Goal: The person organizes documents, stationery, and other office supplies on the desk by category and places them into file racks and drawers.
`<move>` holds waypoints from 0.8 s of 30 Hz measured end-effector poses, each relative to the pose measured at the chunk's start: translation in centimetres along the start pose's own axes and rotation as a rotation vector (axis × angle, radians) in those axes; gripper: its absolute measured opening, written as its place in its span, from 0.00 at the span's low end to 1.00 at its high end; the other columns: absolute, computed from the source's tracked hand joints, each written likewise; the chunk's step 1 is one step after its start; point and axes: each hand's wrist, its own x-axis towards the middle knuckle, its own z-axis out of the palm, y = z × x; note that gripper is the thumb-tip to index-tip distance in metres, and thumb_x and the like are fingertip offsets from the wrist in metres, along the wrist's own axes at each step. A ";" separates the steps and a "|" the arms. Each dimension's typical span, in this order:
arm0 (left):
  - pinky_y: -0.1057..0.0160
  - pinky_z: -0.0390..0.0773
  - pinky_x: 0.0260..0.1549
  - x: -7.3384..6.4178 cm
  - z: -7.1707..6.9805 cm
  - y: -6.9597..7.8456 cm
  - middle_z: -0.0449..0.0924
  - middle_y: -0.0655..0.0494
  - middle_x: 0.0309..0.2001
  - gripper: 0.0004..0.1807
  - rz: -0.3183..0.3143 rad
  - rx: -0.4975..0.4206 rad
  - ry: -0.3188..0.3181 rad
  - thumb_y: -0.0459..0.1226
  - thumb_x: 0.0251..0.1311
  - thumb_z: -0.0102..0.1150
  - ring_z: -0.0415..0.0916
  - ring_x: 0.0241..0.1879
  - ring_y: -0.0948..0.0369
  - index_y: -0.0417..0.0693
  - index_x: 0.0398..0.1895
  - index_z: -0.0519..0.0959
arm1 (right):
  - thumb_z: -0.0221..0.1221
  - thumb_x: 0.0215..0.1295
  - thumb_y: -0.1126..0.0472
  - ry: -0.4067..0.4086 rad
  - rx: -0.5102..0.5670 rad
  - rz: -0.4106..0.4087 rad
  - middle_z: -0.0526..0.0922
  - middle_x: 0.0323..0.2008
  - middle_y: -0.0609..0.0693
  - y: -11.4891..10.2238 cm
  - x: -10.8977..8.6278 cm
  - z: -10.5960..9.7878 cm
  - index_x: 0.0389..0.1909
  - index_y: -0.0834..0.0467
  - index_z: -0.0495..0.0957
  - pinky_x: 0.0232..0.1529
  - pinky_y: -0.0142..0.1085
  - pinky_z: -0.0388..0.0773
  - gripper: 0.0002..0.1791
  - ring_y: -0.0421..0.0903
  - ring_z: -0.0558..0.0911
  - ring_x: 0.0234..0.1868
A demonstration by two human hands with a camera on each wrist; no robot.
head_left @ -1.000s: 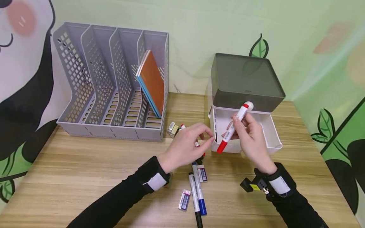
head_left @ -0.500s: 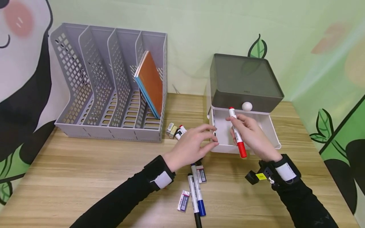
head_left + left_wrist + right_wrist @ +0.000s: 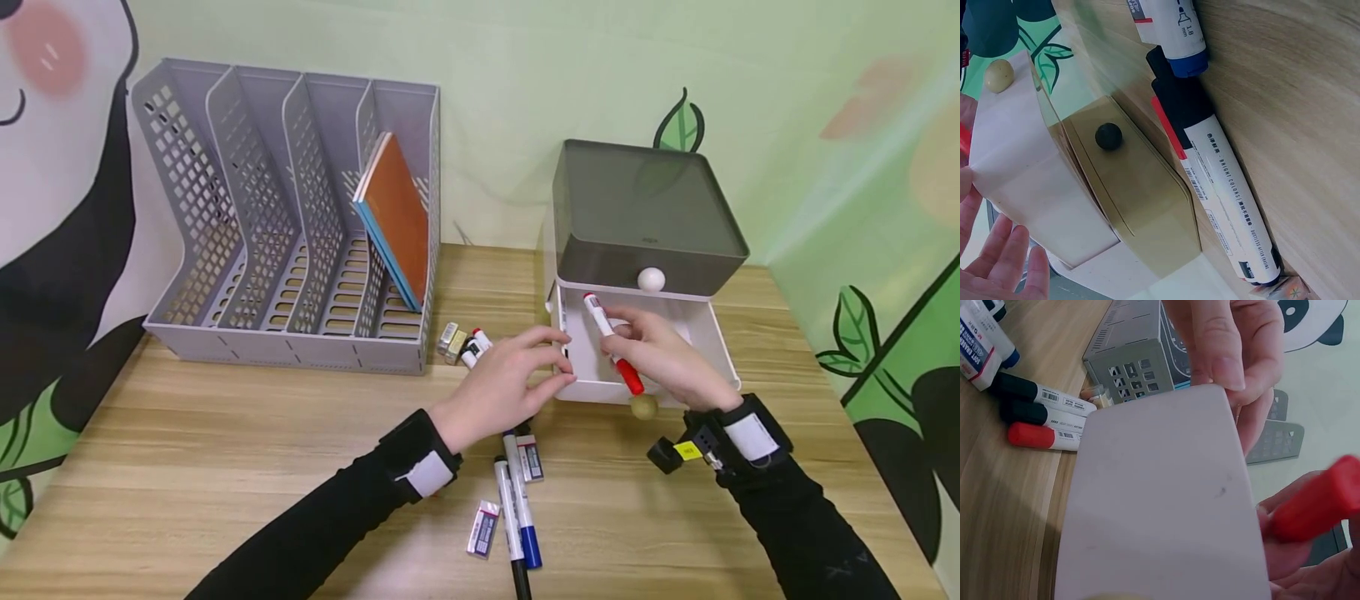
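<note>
My right hand (image 3: 663,354) pinches a white whiteboard marker (image 3: 597,315) with red ends over the pulled-out white drawer (image 3: 596,392). In the right wrist view one red end (image 3: 1319,503) of the marker sticks out beyond the drawer front. My left hand (image 3: 506,383) touches the drawer's front left corner with its thumb and fingertips. Its fingers (image 3: 1004,253) look relaxed and fairly straight in the left wrist view. Above the drawer sits the dark grey upper drawer (image 3: 652,208) with a white knob (image 3: 651,279). My right hand hides part of the drawer's inside.
A grey file rack (image 3: 285,350) holding an orange notebook (image 3: 397,217) stands at left. Before the drawer lie a blue marker (image 3: 528,533), a black marker (image 3: 510,517) and erasers (image 3: 483,529). More markers (image 3: 1047,434) and small boxes (image 3: 452,342) lie near my left hand.
My right hand has brought the marker from above the drawer's front down to its opening, tilting it the other way. My left hand has shifted slightly right onto the drawer corner.
</note>
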 end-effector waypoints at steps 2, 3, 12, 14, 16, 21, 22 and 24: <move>0.65 0.77 0.50 0.0 0.0 0.0 0.74 0.57 0.56 0.08 -0.002 0.001 -0.004 0.45 0.62 0.56 0.76 0.53 0.61 0.56 0.36 0.82 | 0.51 0.64 0.62 0.010 -0.043 0.001 0.77 0.40 0.62 0.0 0.2 0.1 0.66 0.65 0.58 0.27 0.31 0.71 0.30 0.49 0.74 0.34; 0.65 0.77 0.50 0.0 0.0 0.0 0.74 0.57 0.56 0.08 -0.003 0.001 -0.004 0.45 0.62 0.56 0.76 0.53 0.61 0.56 0.36 0.82 | 0.52 0.64 0.62 0.014 -0.060 0.001 0.76 0.40 0.62 0.0 0.4 0.1 0.66 0.65 0.58 0.28 0.31 0.71 0.30 0.49 0.74 0.35; 0.64 0.77 0.49 0.0 0.1 -0.1 0.75 0.57 0.56 0.08 0.003 0.006 0.001 0.45 0.62 0.56 0.76 0.52 0.61 0.56 0.35 0.82 | 0.50 0.67 0.61 0.027 -0.041 -0.031 0.72 0.52 0.64 0.5 1.1 0.5 0.68 0.63 0.56 0.42 0.38 0.80 0.30 0.54 0.78 0.44; 0.65 0.77 0.49 0.0 0.1 -0.1 0.74 0.57 0.56 0.08 0.001 0.007 0.001 0.46 0.62 0.56 0.76 0.52 0.61 0.56 0.35 0.83 | 0.49 0.68 0.60 0.007 -0.029 -0.038 0.71 0.54 0.65 0.5 1.0 0.6 0.68 0.65 0.55 0.43 0.40 0.81 0.30 0.56 0.79 0.45; 0.65 0.77 0.50 0.0 0.1 -0.1 0.74 0.57 0.56 0.08 -0.001 0.011 0.001 0.46 0.62 0.56 0.76 0.52 0.61 0.56 0.35 0.83 | 0.48 0.69 0.59 -0.010 -0.040 -0.040 0.70 0.56 0.66 0.5 1.0 0.7 0.68 0.66 0.55 0.44 0.41 0.81 0.30 0.56 0.79 0.46; 0.65 0.77 0.49 0.0 0.1 -0.1 0.75 0.57 0.56 0.08 0.001 0.008 0.003 0.46 0.62 0.57 0.76 0.52 0.61 0.56 0.35 0.83 | 0.47 0.70 0.58 -0.036 -0.045 -0.046 0.70 0.57 0.66 0.4 0.9 1.0 0.68 0.66 0.55 0.45 0.44 0.81 0.29 0.57 0.79 0.48; 0.65 0.77 0.49 0.0 0.1 -0.1 0.75 0.57 0.56 0.08 0.002 0.008 0.003 0.45 0.62 0.57 0.76 0.52 0.61 0.56 0.35 0.83 | 0.47 0.70 0.58 -0.038 -0.043 -0.047 0.70 0.58 0.66 0.4 0.9 1.0 0.68 0.66 0.55 0.45 0.44 0.81 0.29 0.57 0.79 0.49; 0.65 0.77 0.49 0.0 0.1 -0.1 0.75 0.57 0.56 0.08 0.003 0.008 0.001 0.45 0.62 0.56 0.76 0.52 0.61 0.56 0.35 0.83 | 0.47 0.70 0.58 -0.037 -0.048 -0.048 0.70 0.58 0.66 0.3 0.8 1.0 0.68 0.66 0.55 0.45 0.45 0.81 0.29 0.57 0.79 0.48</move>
